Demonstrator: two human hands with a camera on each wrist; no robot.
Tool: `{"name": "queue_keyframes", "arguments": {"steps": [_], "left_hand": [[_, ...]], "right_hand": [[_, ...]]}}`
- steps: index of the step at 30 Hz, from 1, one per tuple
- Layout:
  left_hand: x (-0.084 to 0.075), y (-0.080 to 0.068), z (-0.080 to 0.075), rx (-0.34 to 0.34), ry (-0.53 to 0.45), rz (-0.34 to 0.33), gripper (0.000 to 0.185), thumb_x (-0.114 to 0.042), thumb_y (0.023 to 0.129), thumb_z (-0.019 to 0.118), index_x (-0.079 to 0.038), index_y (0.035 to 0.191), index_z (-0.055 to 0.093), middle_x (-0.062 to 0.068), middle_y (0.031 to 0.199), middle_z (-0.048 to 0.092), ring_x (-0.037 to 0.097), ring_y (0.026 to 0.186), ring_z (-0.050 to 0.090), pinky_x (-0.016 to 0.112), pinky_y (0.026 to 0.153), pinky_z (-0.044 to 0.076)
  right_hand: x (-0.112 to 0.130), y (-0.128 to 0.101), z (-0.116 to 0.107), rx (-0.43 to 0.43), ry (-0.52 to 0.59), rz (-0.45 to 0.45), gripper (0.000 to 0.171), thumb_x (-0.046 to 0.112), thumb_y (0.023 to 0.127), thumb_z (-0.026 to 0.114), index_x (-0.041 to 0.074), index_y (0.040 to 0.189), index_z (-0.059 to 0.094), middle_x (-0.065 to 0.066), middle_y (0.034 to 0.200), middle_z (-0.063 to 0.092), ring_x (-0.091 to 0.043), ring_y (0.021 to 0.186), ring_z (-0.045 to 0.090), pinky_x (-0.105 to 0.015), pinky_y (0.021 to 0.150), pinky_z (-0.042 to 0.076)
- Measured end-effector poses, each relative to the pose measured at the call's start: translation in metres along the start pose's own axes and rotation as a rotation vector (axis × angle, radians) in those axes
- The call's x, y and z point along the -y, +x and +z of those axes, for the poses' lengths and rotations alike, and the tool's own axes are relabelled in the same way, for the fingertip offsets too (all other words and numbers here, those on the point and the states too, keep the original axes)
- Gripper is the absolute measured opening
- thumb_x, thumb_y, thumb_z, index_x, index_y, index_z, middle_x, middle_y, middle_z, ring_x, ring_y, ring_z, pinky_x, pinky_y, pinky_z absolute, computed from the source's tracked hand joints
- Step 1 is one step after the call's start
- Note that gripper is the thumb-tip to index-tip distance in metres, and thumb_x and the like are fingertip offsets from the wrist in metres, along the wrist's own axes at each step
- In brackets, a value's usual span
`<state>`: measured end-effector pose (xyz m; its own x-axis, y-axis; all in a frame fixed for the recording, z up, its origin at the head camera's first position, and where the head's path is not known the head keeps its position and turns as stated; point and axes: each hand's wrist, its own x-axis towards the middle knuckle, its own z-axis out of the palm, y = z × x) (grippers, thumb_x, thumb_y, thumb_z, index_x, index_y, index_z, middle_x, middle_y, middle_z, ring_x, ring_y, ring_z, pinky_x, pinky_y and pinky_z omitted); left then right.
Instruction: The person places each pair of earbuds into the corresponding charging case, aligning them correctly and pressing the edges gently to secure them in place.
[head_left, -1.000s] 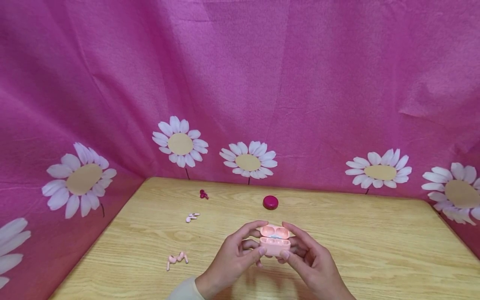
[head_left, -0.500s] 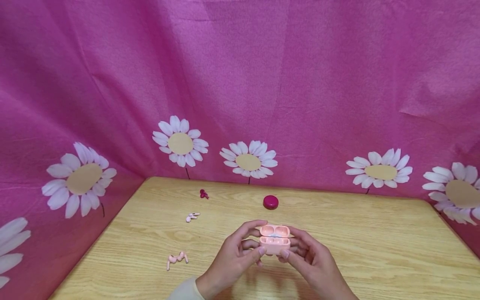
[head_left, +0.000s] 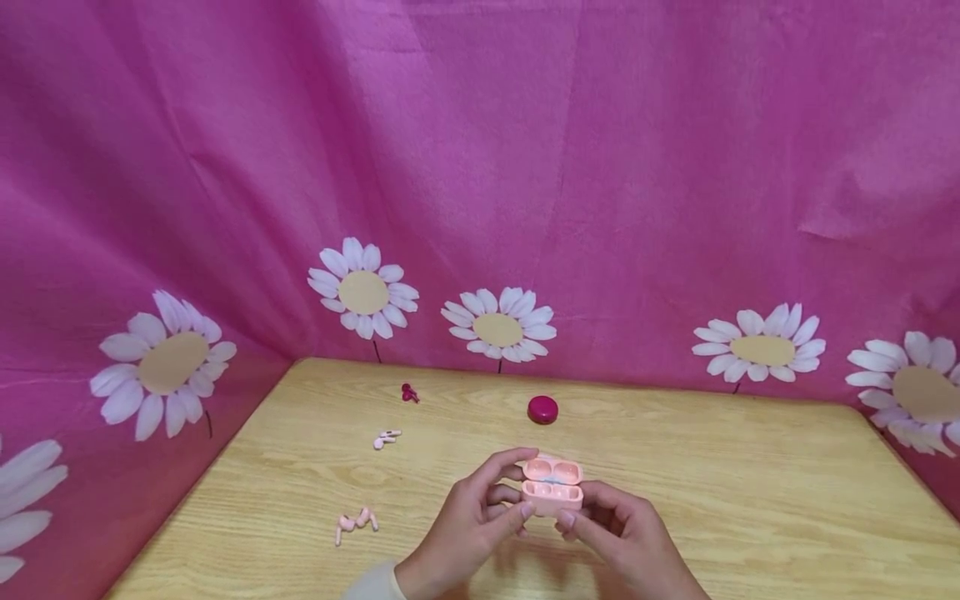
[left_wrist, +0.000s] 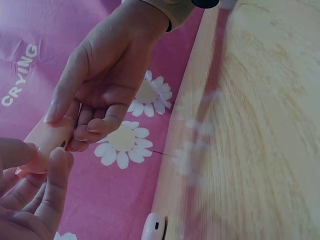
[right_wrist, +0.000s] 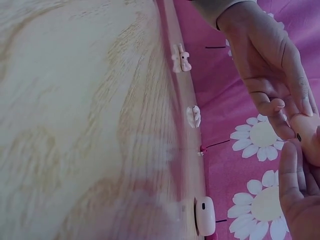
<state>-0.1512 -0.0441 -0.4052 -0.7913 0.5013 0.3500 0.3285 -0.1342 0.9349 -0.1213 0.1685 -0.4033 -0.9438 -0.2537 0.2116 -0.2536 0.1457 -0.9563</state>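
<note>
Both hands hold a light pink earbud case (head_left: 552,487) above the wooden table (head_left: 750,492), its lid flipped up and two hollow wells showing. My left hand (head_left: 480,517) grips its left side with thumb in front and forefinger on the lid. My right hand (head_left: 611,525) grips the right side. The left wrist view shows the case (left_wrist: 52,135) pinched between left hand (left_wrist: 95,100) and right hand (left_wrist: 30,190). In the right wrist view the case (right_wrist: 307,135) peeks out at the right edge beside the right hand (right_wrist: 300,195).
A round magenta case (head_left: 542,409) lies behind the hands. To the left lie a magenta earbud (head_left: 408,392), a pale pink earbud pair (head_left: 386,437) and a pink earbud pair (head_left: 354,524). Pink daisy-print cloth (head_left: 495,167) walls the table's back and sides.
The hands and the open case have sunk slightly lower and nearer the table; the grip is the same. The view has tilted a little.
</note>
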Motion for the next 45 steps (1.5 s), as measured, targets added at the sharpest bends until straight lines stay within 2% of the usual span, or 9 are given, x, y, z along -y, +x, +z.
{"name": "queue_keyframes", "arguments": {"steps": [6, 16, 21, 25, 29, 34, 38, 41, 45], "left_hand": [[0.001, -0.002, 0.001, 0.004, 0.008, -0.011, 0.047, -0.008, 0.094, 0.061, -0.016, 0.139, 0.047, 0.017, 0.119, 0.055, 0.014, 0.094, 0.065, 0.039, 0.070, 0.058], [0.000, -0.002, -0.001, 0.021, 0.052, -0.015, 0.052, -0.010, 0.094, 0.063, -0.021, 0.141, 0.043, 0.017, 0.117, 0.056, 0.017, 0.094, 0.067, 0.037, 0.069, 0.058], [-0.001, -0.002, -0.005, 0.036, 0.075, -0.013, 0.052, -0.009, 0.094, 0.063, -0.021, 0.140, 0.043, 0.016, 0.114, 0.059, 0.018, 0.093, 0.067, 0.036, 0.070, 0.058], [-0.001, -0.001, -0.009, 0.066, 0.125, 0.000, 0.048, -0.008, 0.094, 0.061, -0.017, 0.139, 0.045, 0.014, 0.111, 0.063, 0.021, 0.093, 0.068, 0.034, 0.072, 0.058], [-0.005, 0.000, -0.015, 0.093, 0.236, -0.017, 0.044, -0.007, 0.094, 0.062, -0.017, 0.135, 0.048, 0.009, 0.107, 0.066, 0.017, 0.092, 0.068, 0.027, 0.074, 0.056], [-0.014, 0.000, -0.032, 0.113, 0.406, -0.062, 0.034, -0.008, 0.093, 0.063, -0.019, 0.125, 0.057, -0.001, 0.099, 0.068, 0.008, 0.088, 0.066, 0.023, 0.072, 0.054], [-0.024, 0.001, -0.053, 0.137, 0.518, -0.136, 0.020, -0.012, 0.094, 0.063, -0.022, 0.111, 0.065, -0.009, 0.094, 0.067, 0.005, 0.086, 0.063, 0.024, 0.071, 0.052], [-0.031, 0.000, -0.071, 0.161, 0.593, -0.187, 0.014, -0.014, 0.094, 0.063, -0.023, 0.104, 0.068, -0.012, 0.093, 0.067, 0.005, 0.085, 0.061, 0.024, 0.071, 0.052], [-0.037, -0.003, -0.095, 0.135, 0.721, -0.195, 0.013, -0.012, 0.094, 0.063, -0.022, 0.101, 0.069, -0.012, 0.092, 0.066, 0.005, 0.085, 0.060, 0.025, 0.069, 0.051]], "right_hand": [[-0.002, -0.002, 0.000, 0.013, -0.001, 0.000, 0.024, 0.011, 0.093, 0.064, -0.007, 0.108, 0.062, -0.004, 0.087, 0.068, -0.013, 0.078, 0.065, -0.033, 0.070, 0.057], [-0.003, -0.005, 0.000, 0.015, -0.021, 0.011, 0.025, 0.014, 0.094, 0.063, -0.005, 0.110, 0.063, -0.009, 0.089, 0.068, -0.013, 0.080, 0.066, -0.033, 0.071, 0.057], [-0.006, -0.005, 0.001, 0.001, -0.019, -0.029, 0.023, 0.010, 0.093, 0.063, -0.005, 0.110, 0.063, -0.012, 0.088, 0.068, -0.013, 0.079, 0.065, -0.032, 0.069, 0.056], [-0.009, -0.006, 0.000, -0.018, -0.031, -0.070, 0.021, 0.008, 0.093, 0.063, -0.004, 0.110, 0.064, -0.010, 0.088, 0.068, -0.012, 0.078, 0.065, -0.032, 0.068, 0.056], [-0.011, -0.005, -0.002, -0.029, -0.042, -0.094, 0.021, 0.007, 0.092, 0.063, -0.005, 0.110, 0.063, -0.008, 0.087, 0.069, -0.013, 0.077, 0.066, -0.033, 0.067, 0.057], [-0.010, -0.004, -0.002, -0.042, -0.043, -0.034, 0.023, 0.010, 0.092, 0.065, -0.004, 0.110, 0.064, -0.011, 0.088, 0.068, -0.014, 0.077, 0.066, -0.032, 0.067, 0.056], [-0.008, -0.002, -0.002, -0.086, -0.057, 0.051, 0.025, 0.016, 0.090, 0.068, 0.000, 0.109, 0.066, -0.010, 0.088, 0.068, -0.015, 0.077, 0.064, -0.030, 0.067, 0.055], [-0.006, 0.001, -0.003, -0.106, -0.061, 0.052, 0.023, 0.017, 0.089, 0.069, 0.002, 0.106, 0.067, -0.008, 0.088, 0.068, -0.014, 0.078, 0.064, -0.030, 0.068, 0.055], [-0.006, 0.006, -0.005, -0.098, -0.060, -0.017, 0.018, 0.013, 0.091, 0.067, 0.001, 0.105, 0.066, -0.009, 0.088, 0.068, -0.014, 0.078, 0.065, -0.031, 0.069, 0.056]]}}
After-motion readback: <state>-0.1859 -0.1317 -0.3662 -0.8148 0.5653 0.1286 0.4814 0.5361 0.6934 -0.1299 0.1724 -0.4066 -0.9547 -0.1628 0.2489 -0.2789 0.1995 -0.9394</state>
